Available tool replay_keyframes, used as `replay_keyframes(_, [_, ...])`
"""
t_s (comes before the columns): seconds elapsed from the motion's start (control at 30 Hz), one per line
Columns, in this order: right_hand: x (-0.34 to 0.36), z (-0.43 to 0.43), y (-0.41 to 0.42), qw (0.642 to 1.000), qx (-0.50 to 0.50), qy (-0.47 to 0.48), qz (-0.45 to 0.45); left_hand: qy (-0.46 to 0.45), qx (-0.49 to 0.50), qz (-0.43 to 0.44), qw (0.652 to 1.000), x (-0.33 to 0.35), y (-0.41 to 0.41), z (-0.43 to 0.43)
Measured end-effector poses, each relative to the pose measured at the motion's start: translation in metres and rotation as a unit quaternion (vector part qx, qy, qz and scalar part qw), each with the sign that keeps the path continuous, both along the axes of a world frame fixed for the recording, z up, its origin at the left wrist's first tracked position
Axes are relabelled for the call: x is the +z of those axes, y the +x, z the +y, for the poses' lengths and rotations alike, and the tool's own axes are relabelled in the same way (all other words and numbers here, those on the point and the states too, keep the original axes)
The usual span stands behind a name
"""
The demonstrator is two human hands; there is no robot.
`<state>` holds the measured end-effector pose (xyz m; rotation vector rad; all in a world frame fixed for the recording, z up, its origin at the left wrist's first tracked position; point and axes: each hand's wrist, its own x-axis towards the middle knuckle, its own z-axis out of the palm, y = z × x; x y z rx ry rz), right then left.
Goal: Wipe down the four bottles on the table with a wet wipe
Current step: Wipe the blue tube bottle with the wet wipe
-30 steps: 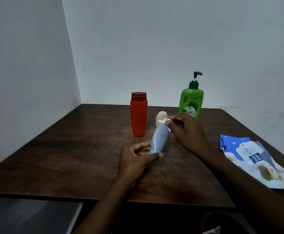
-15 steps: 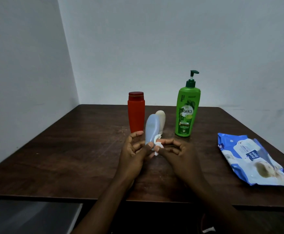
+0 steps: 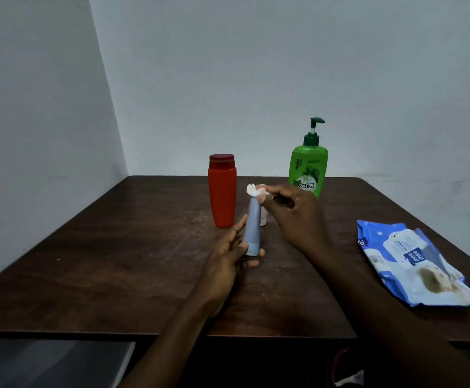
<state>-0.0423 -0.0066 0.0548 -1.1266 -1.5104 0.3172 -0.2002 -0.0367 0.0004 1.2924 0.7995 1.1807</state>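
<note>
A pale blue tube-shaped bottle (image 3: 252, 228) stands upright at the table's middle, its lower end gripped by my left hand (image 3: 229, 256). My right hand (image 3: 291, 211) pinches a crumpled white wet wipe (image 3: 254, 190) against the bottle's top. Behind it on the left stands a red bottle (image 3: 222, 191). At the back right stands a green pump bottle (image 3: 308, 163), partly covered by my right hand. A small cream bottle (image 3: 263, 218) is mostly hidden behind the blue one and my fingers.
The dark wooden table (image 3: 116, 261) sits in a corner of two pale walls. A blue and white wet-wipe pack (image 3: 413, 264) lies flat at the right edge. A dark bin (image 3: 345, 368) shows below the table's front edge.
My right hand has slid the wipe from the blue bottle's lower part up to its top. My left hand has kept its grip on the bottle's base.
</note>
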Motion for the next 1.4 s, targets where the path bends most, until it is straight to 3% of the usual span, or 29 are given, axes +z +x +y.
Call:
replay_keyframes(0.17, [0.015, 0.007, 0.000, 0.999, 0.018, -0.017, -0.046, -0.005, 0.013, -0.003, 1.000, 0.001, -0.002, 0.001])
replay_keyframes(0.4, [-0.001, 0.010, -0.012, 0.996, -0.048, 0.077, 0.022, -0.009, 0.003, -0.038, 0.999, 0.002, 0.001, -0.004])
replay_keyframes(0.57, [-0.007, 0.008, -0.014, 0.989, -0.074, 0.124, 0.022, -0.032, 0.007, -0.069, 0.997, 0.003, 0.000, -0.005])
replay_keyframes(0.73, [-0.012, 0.001, -0.010, 0.986, -0.074, 0.133, -0.070, -0.037, 0.002, -0.082, 0.996, 0.001, -0.001, -0.005])
replay_keyframes(1.07, [-0.043, -0.039, -0.013, 0.965, 0.032, 0.139, -0.220, -0.043, 0.038, -0.091, 0.994, 0.003, -0.002, -0.005])
replay_keyframes(1.23, [-0.059, -0.057, -0.012, 0.962, 0.063, 0.136, -0.228, -0.040, 0.063, -0.064, 0.995, 0.002, -0.002, -0.007])
replay_keyframes(1.4, [-0.048, -0.050, -0.012, 0.967, 0.023, 0.142, -0.212, -0.058, 0.046, -0.087, 0.993, 0.005, -0.002, -0.009])
